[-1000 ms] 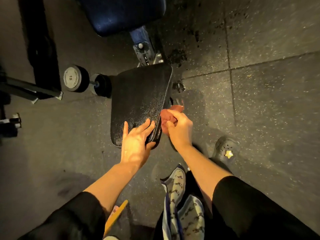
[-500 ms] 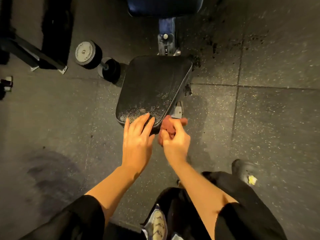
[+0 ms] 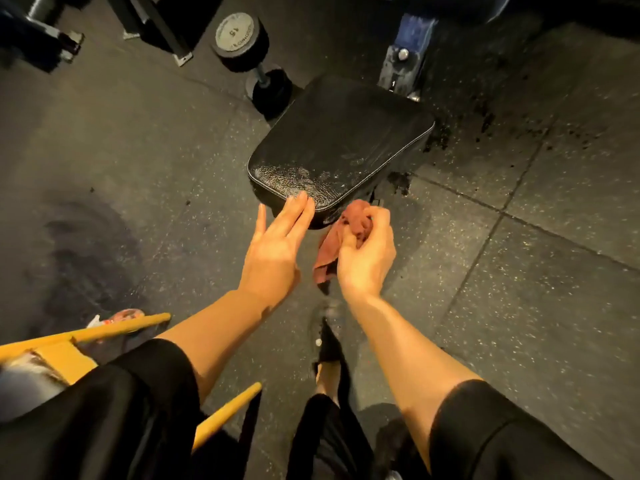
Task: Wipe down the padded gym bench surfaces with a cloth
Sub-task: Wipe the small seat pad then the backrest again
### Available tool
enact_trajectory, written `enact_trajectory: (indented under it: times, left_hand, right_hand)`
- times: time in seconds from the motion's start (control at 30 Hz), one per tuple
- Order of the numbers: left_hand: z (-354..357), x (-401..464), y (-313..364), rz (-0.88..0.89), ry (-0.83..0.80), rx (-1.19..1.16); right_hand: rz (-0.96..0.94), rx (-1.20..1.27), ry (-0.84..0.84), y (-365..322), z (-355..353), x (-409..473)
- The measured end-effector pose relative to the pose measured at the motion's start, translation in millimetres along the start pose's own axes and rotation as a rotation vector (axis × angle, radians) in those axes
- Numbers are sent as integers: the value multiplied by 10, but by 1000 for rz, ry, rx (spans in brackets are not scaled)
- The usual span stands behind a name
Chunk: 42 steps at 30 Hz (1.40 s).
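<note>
Your right hand has slid the bunched red cloth off the black seat pad to below its near corner; your flat left hand barely touches the edge. That side seems finished.

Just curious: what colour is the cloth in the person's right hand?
Reddish-brown; the cloth shows best in the head view, bunched in the right hand.

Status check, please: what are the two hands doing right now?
Left hand open, fingertips on black padded seat front edge. Right hand grips bunched reddish cloth beside it. Nothing blocking.
</note>
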<state>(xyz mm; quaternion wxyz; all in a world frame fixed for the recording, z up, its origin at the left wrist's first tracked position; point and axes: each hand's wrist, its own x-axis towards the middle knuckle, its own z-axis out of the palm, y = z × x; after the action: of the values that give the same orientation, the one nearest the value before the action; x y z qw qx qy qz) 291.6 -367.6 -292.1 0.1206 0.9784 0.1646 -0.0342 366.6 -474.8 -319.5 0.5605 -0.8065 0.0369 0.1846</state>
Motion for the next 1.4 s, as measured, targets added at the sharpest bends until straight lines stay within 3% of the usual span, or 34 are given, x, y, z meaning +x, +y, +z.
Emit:
enact_trajectory:
  times: [0.1, 0.23, 0.43, 0.57, 0.73, 0.93, 1.1, 1.23, 1.3, 1.4]
  left_hand:
    - [36, 11, 10, -13, 0, -9]
    - [62, 0, -62, 37, -9, -14]
    - [54, -5, -99, 44, -6, -17]
    - [55, -11, -125, 69, -31, -5]
    - [52, -16, -164, 87, -29, -19]
    - [13, -11, -153, 98, -30, -7]
    - [48, -37, -204, 142, 28, -112]
    - [89, -349, -282, -17, 183, -170]
    - [151, -492, -332, -109, 198, -173]
    - [231, -522, -341, -104, 145, -213]
  right_hand:
    - [-64, 128, -14, -174, 144, 10]
    - [-120, -31, -131, -14, 154, -267]
    - [-185, 101, 26, -92, 279, -81]
    - [-38, 207, 252, -72, 227, 276]
    - [-205, 95, 100, -127, 271, -118]
    - [-16, 157, 238, -33, 294, 155]
    - [-217, 73, 4, 49, 340, -420]
    - [-388, -21, 128, 55, 255, -383]
    - [-490, -148, 44, 89, 299, -241]
    - [-318, -265, 31, 270, 264, -104]
